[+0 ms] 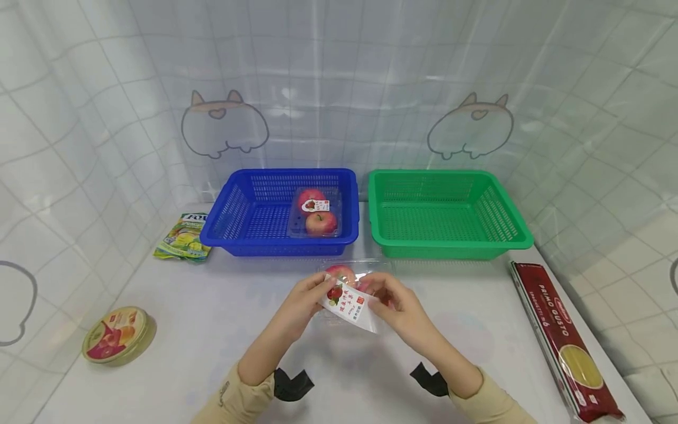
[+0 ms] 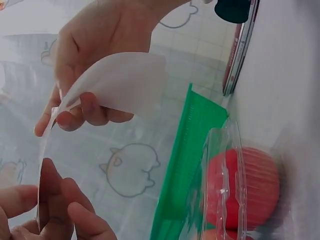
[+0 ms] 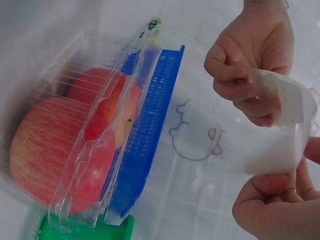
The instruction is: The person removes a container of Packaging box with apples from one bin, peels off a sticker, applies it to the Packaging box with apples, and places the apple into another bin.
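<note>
White table (image 1: pixel 196 338), label (image 1: pixel 347 304) between both hands (image 1: pixel 303 299) (image 1: pixel 398 301)

Label (image 1: pixel 346 302): white, apple picture toward 10 o'clock, red lettering, small red seal toward 3 o'clock. Raised, bent, pinched at 10 o'clock by left hand (image 1: pixel 304 299), at 3 o'clock by right hand (image 1: pixel 398 301).

Box (image 1: pixel 382 267): clear plastic, red apples (image 3: pixel 47 150) inside; on surface (image 1: pixel 238 330), 12 o'clock of label, partly hidden.

Front apple (image 1: pixel 341 272) partly behind label (image 1: pixel 346 303)
</note>
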`<move>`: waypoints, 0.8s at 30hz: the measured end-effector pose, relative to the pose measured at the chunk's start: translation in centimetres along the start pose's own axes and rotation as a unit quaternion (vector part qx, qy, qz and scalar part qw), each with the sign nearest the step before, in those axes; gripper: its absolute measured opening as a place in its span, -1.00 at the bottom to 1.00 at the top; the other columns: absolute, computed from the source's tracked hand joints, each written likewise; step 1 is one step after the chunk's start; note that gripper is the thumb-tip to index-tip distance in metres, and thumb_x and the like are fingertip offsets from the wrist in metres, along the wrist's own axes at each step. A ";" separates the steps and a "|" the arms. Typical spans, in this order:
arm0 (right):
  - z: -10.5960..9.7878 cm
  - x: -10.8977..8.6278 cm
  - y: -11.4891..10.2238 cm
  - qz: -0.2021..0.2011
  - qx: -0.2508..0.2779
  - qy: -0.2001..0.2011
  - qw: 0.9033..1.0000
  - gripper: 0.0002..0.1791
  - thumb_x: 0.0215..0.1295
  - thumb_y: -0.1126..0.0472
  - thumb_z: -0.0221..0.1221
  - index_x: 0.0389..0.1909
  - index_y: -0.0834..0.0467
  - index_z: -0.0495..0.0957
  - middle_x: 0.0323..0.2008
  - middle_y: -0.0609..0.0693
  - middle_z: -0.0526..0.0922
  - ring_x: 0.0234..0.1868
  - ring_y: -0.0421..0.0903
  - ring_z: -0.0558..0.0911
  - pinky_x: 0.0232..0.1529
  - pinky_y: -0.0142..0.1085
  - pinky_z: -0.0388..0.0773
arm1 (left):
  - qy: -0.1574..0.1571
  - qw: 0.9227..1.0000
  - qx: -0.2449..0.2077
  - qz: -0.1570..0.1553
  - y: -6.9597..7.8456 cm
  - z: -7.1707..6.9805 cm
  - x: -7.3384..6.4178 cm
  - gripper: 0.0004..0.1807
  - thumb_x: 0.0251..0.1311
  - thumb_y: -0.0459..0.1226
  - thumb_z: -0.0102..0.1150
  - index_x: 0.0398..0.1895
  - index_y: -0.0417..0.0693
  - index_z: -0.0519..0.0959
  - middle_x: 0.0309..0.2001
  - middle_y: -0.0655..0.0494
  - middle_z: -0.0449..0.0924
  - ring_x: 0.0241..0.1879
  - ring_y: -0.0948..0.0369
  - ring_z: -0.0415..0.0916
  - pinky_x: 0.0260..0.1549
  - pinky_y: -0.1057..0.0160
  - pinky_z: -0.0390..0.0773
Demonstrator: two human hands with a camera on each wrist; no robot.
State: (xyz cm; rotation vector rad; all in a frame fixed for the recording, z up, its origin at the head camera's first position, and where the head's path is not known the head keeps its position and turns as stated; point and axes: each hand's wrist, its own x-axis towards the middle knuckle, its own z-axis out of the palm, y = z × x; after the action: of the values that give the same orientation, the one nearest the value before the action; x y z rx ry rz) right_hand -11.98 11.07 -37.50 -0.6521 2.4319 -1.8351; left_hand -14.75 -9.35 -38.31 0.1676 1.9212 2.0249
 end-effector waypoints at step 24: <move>0.0 -0.7 1.6 0.071 0.199 -0.111 0.971 -0.53 0.21 0.39 0.08 0.11 0.38 0.19 -0.36 -0.09 0.57 -0.29 -0.24 0.54 -0.22 -0.41 0.45 | -0.029 0.878 0.242 0.411 -1.1 0.6 -2.4 -0.90 0.12 -0.40 0.20 -0.33 -0.03 0.56 -0.09 0.03 0.51 0.07 0.15 0.35 0.13 0.26 0.29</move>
State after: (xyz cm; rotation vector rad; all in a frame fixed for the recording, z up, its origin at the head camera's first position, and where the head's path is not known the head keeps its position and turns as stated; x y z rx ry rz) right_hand -11.87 11.62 -39.16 -0.5941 1.8470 -1.9831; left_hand -12.14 -9.48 -39.00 1.3528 2.5450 1.8343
